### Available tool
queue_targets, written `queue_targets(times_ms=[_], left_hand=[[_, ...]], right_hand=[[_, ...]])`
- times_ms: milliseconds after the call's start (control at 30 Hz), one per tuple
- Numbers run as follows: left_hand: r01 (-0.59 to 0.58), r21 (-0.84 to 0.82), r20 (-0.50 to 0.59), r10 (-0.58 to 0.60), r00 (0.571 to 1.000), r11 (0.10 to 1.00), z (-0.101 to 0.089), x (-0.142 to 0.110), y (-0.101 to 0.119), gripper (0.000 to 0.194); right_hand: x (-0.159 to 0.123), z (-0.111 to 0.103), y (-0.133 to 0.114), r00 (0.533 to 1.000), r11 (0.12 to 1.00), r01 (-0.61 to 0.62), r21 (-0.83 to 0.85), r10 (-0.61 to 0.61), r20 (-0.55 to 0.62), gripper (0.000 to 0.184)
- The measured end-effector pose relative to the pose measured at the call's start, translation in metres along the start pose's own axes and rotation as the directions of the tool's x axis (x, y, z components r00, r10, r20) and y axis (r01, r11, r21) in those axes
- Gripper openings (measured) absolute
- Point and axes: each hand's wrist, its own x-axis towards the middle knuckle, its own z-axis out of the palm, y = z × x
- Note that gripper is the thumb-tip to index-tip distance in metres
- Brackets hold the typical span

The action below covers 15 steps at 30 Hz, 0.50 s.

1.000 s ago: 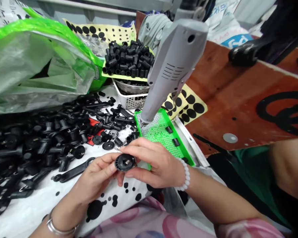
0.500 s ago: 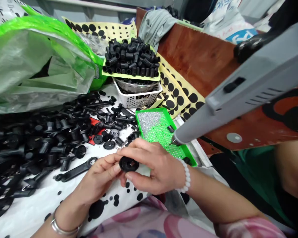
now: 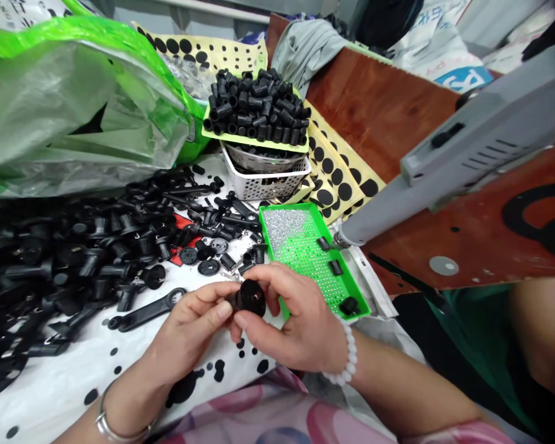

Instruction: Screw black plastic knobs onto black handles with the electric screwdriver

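A small round black plastic part [image 3: 251,297] is pinched between both hands low in the middle of the view. My left hand [image 3: 189,327], with a silver bangle at the wrist, grips its left side with the fingertips. My right hand [image 3: 292,317], with a white bead bracelet, closes thumb and fingers over its right side. Just behind the hands lies a green perforated tray [image 3: 305,256] with tiny silver screws and a few black clips. A grey electric screwdriver [image 3: 448,166] hangs in from the right, its tip beside the tray's right edge.
A heap of black plastic parts [image 3: 87,246] covers the left of the white sheet. A white basket [image 3: 266,179] with a green tray of black tubes [image 3: 256,111] stands behind. Yellow sheets of black dots [image 3: 337,179], a green plastic bag [image 3: 74,105] and a brown board [image 3: 444,185] surround them.
The grey screwdriver swung from upright over the green tray out to the right, now lying nearly level. Both hands turned the black part, which now faces more edge-on.
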Motion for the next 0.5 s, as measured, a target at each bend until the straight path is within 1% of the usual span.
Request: queue_targets(times_ms=[100, 167, 233, 300, 333, 400, 433, 500], left_hand=[[-0.017, 0.023, -0.054, 0.018, 0.998, 1.0, 0.001, 0.0, -0.003, 0.021], [-0.015, 0.029, -0.091, 0.017, 0.996, 0.999, 0.002, 0.0, -0.005, 0.022], [-0.007, 0.028, -0.109, 0.01, 0.994, 1.0, 0.002, 0.0, -0.006, 0.023], [-0.007, 0.031, -0.118, 0.01, 0.993, 1.0, 0.002, 0.0, -0.006, 0.022], [-0.009, 0.034, -0.117, 0.013, 0.993, 0.999, 0.002, 0.0, -0.005, 0.022], [-0.02, 0.043, -0.095, 0.025, 0.995, 0.999, 0.002, -0.001, -0.004, 0.021], [-0.027, 0.046, -0.078, 0.031, 0.996, 0.999, 0.002, -0.002, -0.004, 0.021], [-0.042, 0.053, -0.046, 0.044, 0.998, 0.998, 0.001, -0.003, -0.003, 0.021]], right_hand=[[-0.003, 0.005, -0.002, 0.991, 0.99, -0.133, 0.04, 0.132, 0.009, 0.024], [-0.004, 0.008, -0.002, 0.97, 0.966, -0.242, 0.091, 0.24, 0.034, 0.024], [-0.004, 0.009, -0.002, 0.957, 0.949, -0.291, 0.122, 0.289, 0.039, 0.028], [-0.005, 0.008, -0.001, 0.967, 0.964, -0.253, 0.086, 0.253, 0.014, 0.037], [-0.006, 0.006, 0.0, 0.979, 0.978, -0.203, 0.054, 0.203, -0.006, 0.043], [-0.006, 0.0, 0.003, 0.997, 0.998, -0.058, 0.007, 0.058, -0.051, 0.054], [-0.006, -0.003, 0.004, 0.998, 1.0, 0.018, -0.002, -0.018, -0.065, 0.055], [-0.003, -0.011, 0.006, 0.991, 0.993, 0.122, -0.002, -0.122, -0.057, 0.043]])
